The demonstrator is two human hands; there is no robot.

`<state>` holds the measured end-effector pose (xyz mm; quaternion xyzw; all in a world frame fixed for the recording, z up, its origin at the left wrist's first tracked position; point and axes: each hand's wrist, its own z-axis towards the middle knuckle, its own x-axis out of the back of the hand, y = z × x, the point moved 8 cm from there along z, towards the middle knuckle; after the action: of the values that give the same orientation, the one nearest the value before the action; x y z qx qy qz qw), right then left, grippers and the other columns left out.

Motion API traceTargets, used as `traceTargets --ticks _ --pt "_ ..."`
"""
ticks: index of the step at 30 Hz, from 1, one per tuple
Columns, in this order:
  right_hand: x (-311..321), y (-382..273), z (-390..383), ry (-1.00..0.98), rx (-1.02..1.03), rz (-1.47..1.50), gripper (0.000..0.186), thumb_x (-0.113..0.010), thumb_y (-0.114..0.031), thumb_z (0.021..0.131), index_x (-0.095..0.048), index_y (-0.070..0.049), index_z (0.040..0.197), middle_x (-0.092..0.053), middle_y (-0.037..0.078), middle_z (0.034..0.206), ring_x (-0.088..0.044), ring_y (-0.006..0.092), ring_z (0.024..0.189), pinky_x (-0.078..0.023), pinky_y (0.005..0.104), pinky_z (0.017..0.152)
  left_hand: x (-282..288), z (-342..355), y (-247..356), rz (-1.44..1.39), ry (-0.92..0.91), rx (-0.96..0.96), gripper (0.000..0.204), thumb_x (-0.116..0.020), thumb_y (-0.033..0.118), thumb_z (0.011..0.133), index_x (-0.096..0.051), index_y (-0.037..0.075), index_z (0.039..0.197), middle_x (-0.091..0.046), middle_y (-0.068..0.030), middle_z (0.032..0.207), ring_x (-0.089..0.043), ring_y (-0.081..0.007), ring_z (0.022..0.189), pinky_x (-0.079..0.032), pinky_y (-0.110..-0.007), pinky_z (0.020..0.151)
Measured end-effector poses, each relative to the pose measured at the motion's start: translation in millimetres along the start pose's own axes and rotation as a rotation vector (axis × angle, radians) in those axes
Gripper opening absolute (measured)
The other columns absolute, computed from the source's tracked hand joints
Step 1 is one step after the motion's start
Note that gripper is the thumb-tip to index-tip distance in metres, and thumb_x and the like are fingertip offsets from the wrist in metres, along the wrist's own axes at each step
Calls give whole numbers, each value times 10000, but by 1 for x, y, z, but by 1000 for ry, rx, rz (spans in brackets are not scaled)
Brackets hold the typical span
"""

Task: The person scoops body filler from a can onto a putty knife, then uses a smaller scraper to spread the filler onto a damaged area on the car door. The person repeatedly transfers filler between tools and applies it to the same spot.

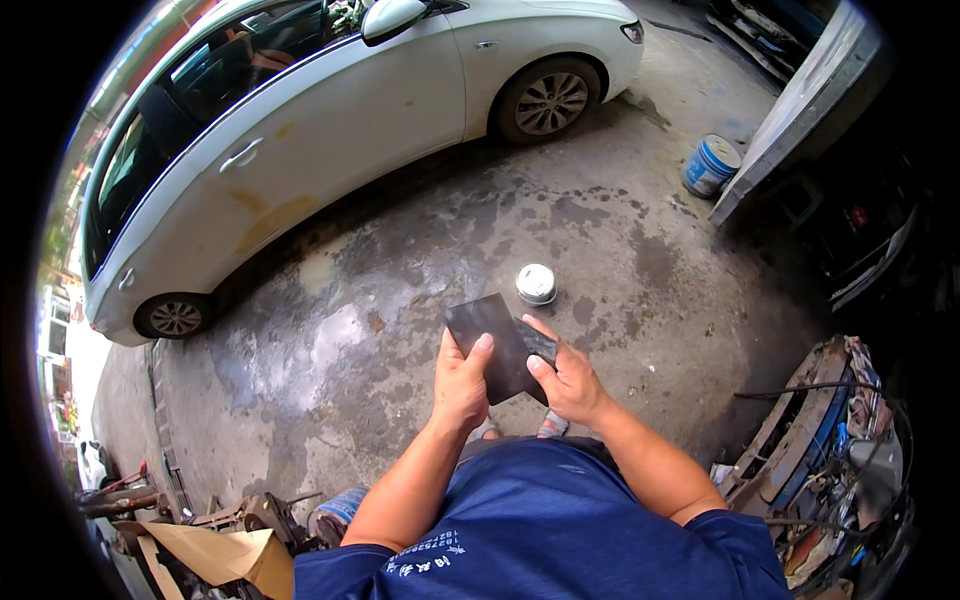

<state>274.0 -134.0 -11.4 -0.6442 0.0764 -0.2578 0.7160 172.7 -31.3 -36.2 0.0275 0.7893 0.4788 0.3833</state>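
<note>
In front of my waist, my left hand is closed on a dark, flat rectangular sheet of sandpaper, its thumb lying on top. My right hand grips a smaller dark block, thumb pressed along its near side. The block meets the sheet's right edge and partly overlaps it; the fingers beneath both are hidden. Beyond my hands, a small round can with a whitish lid stands on the concrete floor.
A white car with yellowish patches on its doors stands across the far left. A blue bucket is beside a post. Car parts and cables are heaped at the right; cardboard and scrap lie at the lower left.
</note>
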Motion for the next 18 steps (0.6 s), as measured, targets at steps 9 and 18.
traceTargets --ticks 9,18 --pt "6 -18 1 23 74 -3 439 -512 -105 954 -444 -31 1381 -593 183 1248 -584 259 1140 -441 326 965 -4 -2 16 53 27 -122 260 -540 43 942 -491 36 1197 -614 -78 1093 -610 -162 956 -513 -317 846" --pt "3 -19 9 -85 47 -70 459 -485 -134 961 -411 -53 1407 -579 232 1240 -596 325 1124 -453 348 947 -7 -7 10 215 -52 -181 281 -548 72 949 -478 29 1218 -605 -72 1111 -586 -143 991 -482 -289 877"
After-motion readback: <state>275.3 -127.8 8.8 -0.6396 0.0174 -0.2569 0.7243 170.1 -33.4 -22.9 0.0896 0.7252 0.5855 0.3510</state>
